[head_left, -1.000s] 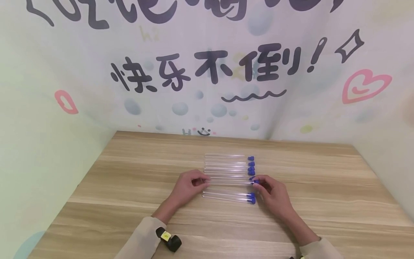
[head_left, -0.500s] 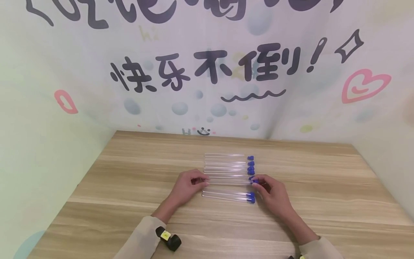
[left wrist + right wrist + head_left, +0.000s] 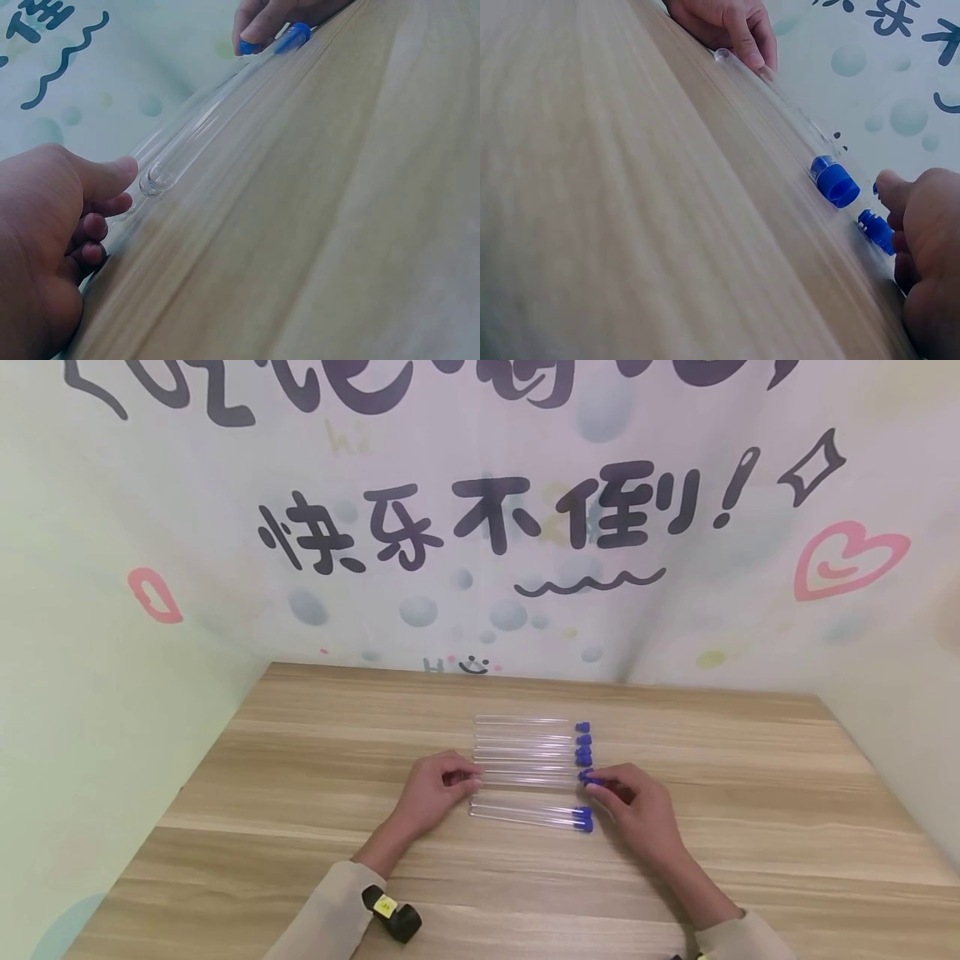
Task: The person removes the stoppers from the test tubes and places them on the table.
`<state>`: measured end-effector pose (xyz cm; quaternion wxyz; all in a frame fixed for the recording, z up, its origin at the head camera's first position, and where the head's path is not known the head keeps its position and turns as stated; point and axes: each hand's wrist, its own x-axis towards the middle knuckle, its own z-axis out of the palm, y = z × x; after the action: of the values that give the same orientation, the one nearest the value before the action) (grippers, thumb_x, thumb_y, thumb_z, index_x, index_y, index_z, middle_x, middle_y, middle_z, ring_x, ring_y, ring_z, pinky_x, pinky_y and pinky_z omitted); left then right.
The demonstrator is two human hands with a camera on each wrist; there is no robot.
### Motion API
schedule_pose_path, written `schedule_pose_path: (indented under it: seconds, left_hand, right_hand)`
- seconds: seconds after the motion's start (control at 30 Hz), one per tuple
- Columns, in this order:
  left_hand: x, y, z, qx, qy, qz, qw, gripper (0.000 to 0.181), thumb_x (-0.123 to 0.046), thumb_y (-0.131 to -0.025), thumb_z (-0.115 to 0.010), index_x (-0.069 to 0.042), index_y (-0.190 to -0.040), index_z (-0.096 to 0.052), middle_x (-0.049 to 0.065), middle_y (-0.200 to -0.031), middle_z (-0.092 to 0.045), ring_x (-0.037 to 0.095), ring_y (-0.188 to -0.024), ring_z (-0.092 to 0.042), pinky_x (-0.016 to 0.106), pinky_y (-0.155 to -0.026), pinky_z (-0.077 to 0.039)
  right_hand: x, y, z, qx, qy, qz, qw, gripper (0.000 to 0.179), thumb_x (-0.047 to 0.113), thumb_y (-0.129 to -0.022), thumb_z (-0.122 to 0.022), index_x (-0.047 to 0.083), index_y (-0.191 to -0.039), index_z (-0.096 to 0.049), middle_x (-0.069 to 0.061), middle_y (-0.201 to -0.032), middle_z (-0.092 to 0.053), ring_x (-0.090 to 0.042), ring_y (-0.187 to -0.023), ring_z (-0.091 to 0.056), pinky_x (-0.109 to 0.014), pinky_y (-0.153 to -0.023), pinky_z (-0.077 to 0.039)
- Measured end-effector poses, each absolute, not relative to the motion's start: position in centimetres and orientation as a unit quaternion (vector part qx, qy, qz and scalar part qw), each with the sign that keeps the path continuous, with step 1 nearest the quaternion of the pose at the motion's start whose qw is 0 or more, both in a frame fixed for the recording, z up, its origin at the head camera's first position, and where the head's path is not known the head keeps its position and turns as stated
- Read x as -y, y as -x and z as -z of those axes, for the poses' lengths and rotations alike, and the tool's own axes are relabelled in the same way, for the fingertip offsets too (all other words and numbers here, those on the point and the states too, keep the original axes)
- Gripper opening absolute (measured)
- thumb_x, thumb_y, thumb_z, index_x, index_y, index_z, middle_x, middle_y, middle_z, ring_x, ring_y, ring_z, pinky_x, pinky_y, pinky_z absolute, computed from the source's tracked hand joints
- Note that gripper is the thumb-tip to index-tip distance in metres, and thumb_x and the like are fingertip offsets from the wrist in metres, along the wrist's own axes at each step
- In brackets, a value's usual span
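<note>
Clear glass test tubes point(image 3: 522, 741) lie side by side on the wooden table, closed ends left. My left hand point(image 3: 438, 789) pinches the closed end of one tube point(image 3: 525, 783) between thumb and fingers. At its mouth, my right hand point(image 3: 637, 806) pinches a blue stopper point(image 3: 875, 229); the stopper's narrow plug shows bare in the right wrist view, apart from the glass. Nearer me lie tubes with blue stoppers point(image 3: 582, 823) fitted in them. Further loose blue stoppers point(image 3: 582, 740) line up beside the open mouths of the far tubes.
The wooden table point(image 3: 300, 760) runs back to a printed cloth point(image 3: 450, 610) with dark lettering, with more cloth at both sides. A black wrist camera point(image 3: 392, 914) sits on the left sleeve point(image 3: 330, 910).
My left hand has shifted very slightly left. The tube's mouth, which overlapped the stopper in my right hand earlier, now appears a little apart from it. The other tubes stay in place.
</note>
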<state>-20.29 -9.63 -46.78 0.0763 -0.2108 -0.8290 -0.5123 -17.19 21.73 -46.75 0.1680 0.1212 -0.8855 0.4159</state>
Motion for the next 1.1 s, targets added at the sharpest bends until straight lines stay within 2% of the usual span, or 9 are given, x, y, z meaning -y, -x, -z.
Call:
schedule_pose_path:
  seconds: [0.17, 0.63, 1.1]
  left_hand:
    - [9.54, 20.36, 46.86, 0.834, 0.203, 0.507, 0.075, 0.012, -0.01, -0.08, -0.077, -0.012, -0.091, -0.076, -0.01, -0.076, -0.06, 0.01, -0.066, -0.05, 0.024, -0.057, -0.042]
    - [9.44, 20.52, 46.95, 0.836, 0.216, 0.499, 0.077, 0.015, -0.01, -0.078, -0.078, -0.011, -0.094, -0.076, -0.009, -0.073, -0.056, 0.009, -0.064, -0.048, 0.024, -0.056, -0.041]
    - [9.3, 20.7, 46.94, 0.847, 0.216, 0.481, 0.065, 0.016, -0.01, -0.078, -0.079, -0.009, -0.094, -0.076, -0.009, -0.07, -0.054, 0.008, -0.062, -0.046, 0.023, -0.055, -0.04]
  right_hand:
    - [-21.81, 17.21, 46.71, 0.889, -0.111, -0.411, 0.169, 0.021, 0.012, -0.08, -0.077, 0.017, -0.1, -0.074, 0.008, -0.092, -0.066, -0.008, -0.077, -0.059, -0.02, -0.063, -0.047]
    - [-21.56, 17.33, 46.62, 0.91, -0.045, -0.396, 0.116, 0.02, 0.016, -0.081, -0.078, 0.013, -0.1, -0.073, 0.002, -0.089, -0.07, -0.011, -0.076, -0.06, -0.023, -0.065, -0.048]
    - [-21.55, 17.44, 46.7, 0.909, -0.05, -0.396, 0.121, 0.019, 0.016, -0.08, -0.078, 0.013, -0.098, -0.072, 0.004, -0.084, -0.069, -0.011, -0.072, -0.059, -0.023, -0.062, -0.047]
